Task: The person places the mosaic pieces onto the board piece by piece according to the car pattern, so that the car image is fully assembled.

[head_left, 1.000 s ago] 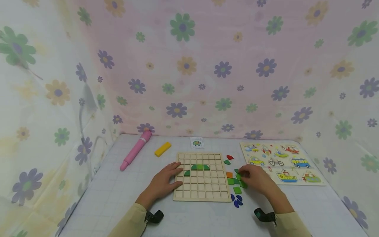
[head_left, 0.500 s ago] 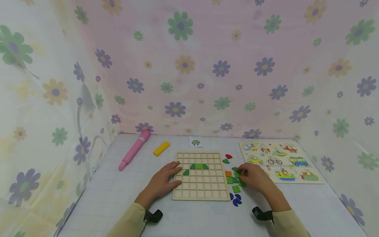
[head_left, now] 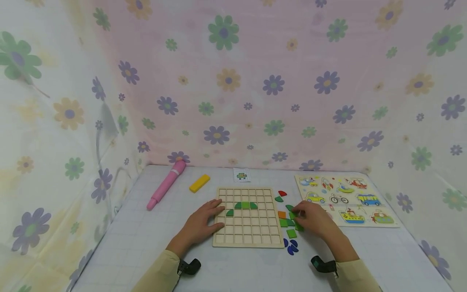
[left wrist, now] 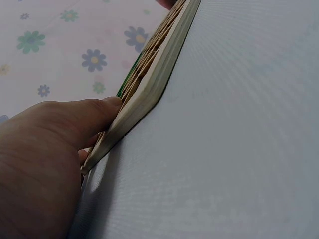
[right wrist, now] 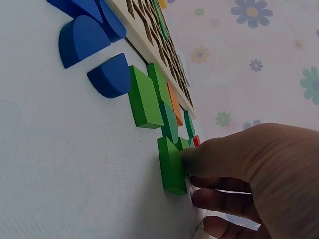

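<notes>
Apparently steadied left, stocked right

The grid (head_left: 247, 221) lies flat, four green pieces (head_left: 246, 205) in its cells. At its left edge the left hand (head_left: 200, 224) rests, thumb and fingers spread, probably to brace it. Right of it, the right hand (head_left: 313, 219) bends over green tiles (right wrist: 172, 167); I cannot tell whether it pinches one. The card (head_left: 242, 175) lies beyond it, presumably for viewing.

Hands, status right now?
Left hand: open, resting on the grid board.
Right hand: at the green tiles; whether it grips one cannot be told.
</notes>
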`<state>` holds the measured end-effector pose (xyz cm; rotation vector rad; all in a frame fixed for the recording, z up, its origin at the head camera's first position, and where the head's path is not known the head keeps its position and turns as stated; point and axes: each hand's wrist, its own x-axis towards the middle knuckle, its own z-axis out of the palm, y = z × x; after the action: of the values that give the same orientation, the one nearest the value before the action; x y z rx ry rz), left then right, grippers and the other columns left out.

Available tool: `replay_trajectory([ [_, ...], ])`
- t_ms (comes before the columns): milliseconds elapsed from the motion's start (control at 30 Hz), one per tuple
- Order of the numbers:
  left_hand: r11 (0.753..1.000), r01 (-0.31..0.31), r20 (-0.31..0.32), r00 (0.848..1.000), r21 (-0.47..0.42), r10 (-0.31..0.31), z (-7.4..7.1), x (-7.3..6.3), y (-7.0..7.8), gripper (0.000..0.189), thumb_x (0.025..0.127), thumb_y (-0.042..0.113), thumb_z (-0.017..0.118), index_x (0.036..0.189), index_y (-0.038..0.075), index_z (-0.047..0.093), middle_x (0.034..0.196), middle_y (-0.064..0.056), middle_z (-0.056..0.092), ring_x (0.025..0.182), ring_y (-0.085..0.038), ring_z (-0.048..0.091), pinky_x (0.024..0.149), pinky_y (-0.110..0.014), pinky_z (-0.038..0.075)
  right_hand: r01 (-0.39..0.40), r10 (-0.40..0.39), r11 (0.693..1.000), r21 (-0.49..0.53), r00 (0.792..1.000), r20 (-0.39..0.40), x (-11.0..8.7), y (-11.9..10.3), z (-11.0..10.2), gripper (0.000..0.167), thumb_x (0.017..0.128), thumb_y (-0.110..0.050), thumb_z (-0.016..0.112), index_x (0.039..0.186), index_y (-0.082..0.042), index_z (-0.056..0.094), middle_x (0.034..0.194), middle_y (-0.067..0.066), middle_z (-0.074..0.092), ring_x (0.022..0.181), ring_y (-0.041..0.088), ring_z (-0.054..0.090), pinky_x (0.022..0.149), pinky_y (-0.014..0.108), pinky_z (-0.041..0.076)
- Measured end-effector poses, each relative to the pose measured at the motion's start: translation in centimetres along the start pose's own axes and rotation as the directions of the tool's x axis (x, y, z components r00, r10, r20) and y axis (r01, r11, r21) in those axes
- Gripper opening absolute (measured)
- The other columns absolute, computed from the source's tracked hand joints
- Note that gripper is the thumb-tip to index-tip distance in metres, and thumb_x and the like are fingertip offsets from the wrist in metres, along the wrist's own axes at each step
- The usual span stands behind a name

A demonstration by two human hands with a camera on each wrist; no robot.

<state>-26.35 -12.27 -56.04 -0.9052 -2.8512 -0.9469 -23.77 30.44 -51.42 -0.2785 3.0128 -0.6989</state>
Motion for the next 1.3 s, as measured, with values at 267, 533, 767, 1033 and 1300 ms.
replay_trajectory([
  [267,1.000,0.007,0.003,1.000,0.003,-0.007,0.1,0.0,0.1,0.059,0.103,0.042,0.074,0.155,0.016,0.062,0.170,-0.001,0.045,0.159,-0.031,0.035,0.124,-0.059,0.035,0.015,-0.015,1.000,-0.008,1.000,-0.018,0.2,0.5,0.4,0.025,0.092,-0.011,0.085,0.116,-0.008,0.082,0.104,-0.002,0.070,0.089,0.018,0.058,0.081,0.039,0.055],
  [533,1.000,0.008,0.001,1.000,0.005,-0.008,0.1,0.0,0.1,0.059,0.104,0.043,0.074,0.156,0.017,0.062,0.170,0.000,0.044,0.159,-0.031,0.035,0.124,-0.059,0.035,0.025,-0.025,1.000,0.003,0.999,-0.031,0.0,0.6,0.3,0.026,0.093,-0.014,0.086,0.118,-0.009,0.082,0.103,-0.003,0.069,0.087,0.017,0.057,0.078,0.037,0.054],
  [767,1.000,0.011,0.000,1.000,0.009,-0.011,0.1,-0.1,0.1,0.059,0.103,0.042,0.074,0.155,0.017,0.062,0.170,0.000,0.044,0.159,-0.031,0.035,0.124,-0.059,0.035,0.009,-0.009,1.000,0.007,0.999,-0.040,0.2,0.2,0.2,0.026,0.094,-0.017,0.086,0.119,-0.011,0.083,0.102,-0.003,0.068,0.087,0.018,0.057,0.075,0.035,0.052],
  [1033,1.000,0.012,0.006,1.000,0.011,-0.012,0.0,0.0,0.2,0.059,0.103,0.041,0.074,0.156,0.017,0.062,0.170,-0.001,0.044,0.159,-0.031,0.034,0.124,-0.058,0.034,0.041,-0.039,0.999,0.022,0.997,-0.065,0.1,-0.5,-0.1,0.025,0.095,-0.018,0.086,0.120,-0.014,0.083,0.104,-0.005,0.069,0.089,0.016,0.058,0.075,0.034,0.054],
  [1300,1.000,0.011,-0.002,1.000,0.006,-0.011,0.1,0.0,0.2,0.059,0.103,0.041,0.075,0.155,0.016,0.063,0.170,-0.002,0.045,0.159,-0.031,0.035,0.124,-0.058,0.035,0.129,-0.126,0.991,0.031,0.988,-0.095,0.2,-2.0,-0.3,0.022,0.095,-0.016,0.085,0.117,-0.013,0.083,0.102,-0.005,0.069,0.088,0.014,0.058,0.075,0.031,0.055],
])
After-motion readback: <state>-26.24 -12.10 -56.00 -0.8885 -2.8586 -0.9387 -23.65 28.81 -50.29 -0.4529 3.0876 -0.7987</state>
